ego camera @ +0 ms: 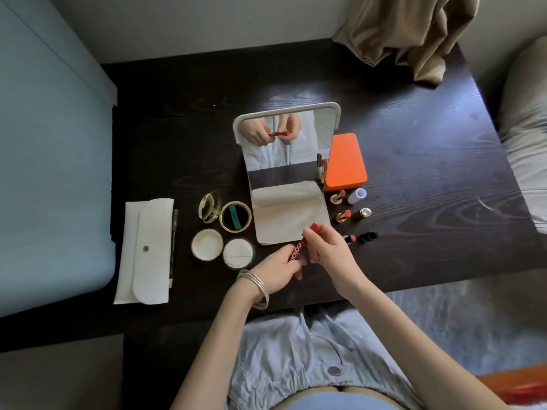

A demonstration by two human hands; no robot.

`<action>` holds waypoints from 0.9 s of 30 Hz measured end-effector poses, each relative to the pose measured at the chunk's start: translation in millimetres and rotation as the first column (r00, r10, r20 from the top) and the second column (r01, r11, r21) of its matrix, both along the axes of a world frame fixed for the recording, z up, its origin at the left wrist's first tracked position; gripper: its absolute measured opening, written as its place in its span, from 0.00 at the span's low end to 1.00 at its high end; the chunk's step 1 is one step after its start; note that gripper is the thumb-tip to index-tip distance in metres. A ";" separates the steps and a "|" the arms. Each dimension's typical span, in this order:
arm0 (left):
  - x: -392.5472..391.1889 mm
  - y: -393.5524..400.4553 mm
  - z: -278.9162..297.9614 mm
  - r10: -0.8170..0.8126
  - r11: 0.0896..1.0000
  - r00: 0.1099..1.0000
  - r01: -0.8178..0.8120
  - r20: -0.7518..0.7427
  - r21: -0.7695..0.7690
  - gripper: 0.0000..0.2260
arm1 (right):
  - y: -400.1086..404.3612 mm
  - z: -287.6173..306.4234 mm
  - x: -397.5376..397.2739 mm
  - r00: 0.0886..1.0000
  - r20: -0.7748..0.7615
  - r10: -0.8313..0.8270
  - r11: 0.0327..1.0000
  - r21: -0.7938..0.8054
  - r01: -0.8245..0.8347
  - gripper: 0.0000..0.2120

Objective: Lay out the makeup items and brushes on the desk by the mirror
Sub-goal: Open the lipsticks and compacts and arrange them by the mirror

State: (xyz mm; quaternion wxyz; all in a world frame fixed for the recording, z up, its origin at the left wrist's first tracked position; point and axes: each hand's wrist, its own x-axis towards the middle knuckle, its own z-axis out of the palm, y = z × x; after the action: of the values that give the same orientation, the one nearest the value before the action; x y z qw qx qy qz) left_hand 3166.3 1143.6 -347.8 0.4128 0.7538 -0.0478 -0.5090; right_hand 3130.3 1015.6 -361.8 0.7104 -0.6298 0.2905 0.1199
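I pinch the red lipstick tube [299, 250] at its lower end with my left hand [278, 273]; my right hand [328, 247] grips its upper end. It hangs above the desk [414, 202], before the mirror [285, 143]. Beyond, right, stands an orange box [344, 161].

Premises: a bedroom at home. A dark wooden desk [414, 173] stands between a bed [44, 173] and a curtain [414, 34]. A standing mirror [284, 137] occupies the desk.
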 end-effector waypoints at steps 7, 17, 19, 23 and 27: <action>-17.5 -39.6 -0.1 0.287 0.947 0.938 -0.308 0.193 0.086 0.15 | -13.9 -1.5 0.1 0.997 -0.025 0.077 0.996 -0.032 -0.078 0.13; -30.9 -60.5 4.4 0.468 0.884 0.883 -0.468 0.027 0.002 0.17 | -31.9 2.5 -2.9 0.984 -0.085 0.159 0.987 -0.010 -0.160 0.16; -31.6 -57.5 10.6 0.515 0.854 0.854 -0.518 -0.081 -0.035 0.17 | -30.7 5.6 -4.0 0.983 -0.077 0.165 0.986 -0.023 -0.167 0.16; -30.9 -41.1 19.8 0.492 0.827 0.820 -0.545 -0.292 -0.137 0.16 | -22.1 17.6 -6.4 0.989 -0.056 0.137 0.990 -0.027 -0.139 0.16; -21.9 -25.6 31.2 0.403 0.799 0.784 -0.552 -0.472 -0.236 0.16 | -15.7 30.8 -6.8 0.997 -0.027 0.071 0.997 0.012 -0.070 0.16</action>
State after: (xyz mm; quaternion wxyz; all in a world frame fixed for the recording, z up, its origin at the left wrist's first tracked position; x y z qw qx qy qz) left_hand 3144.3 1118.0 -316.6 0.6621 0.5312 0.1404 -0.5097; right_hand 3123.4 999.9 -330.9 0.7052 -0.6339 0.2771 0.1551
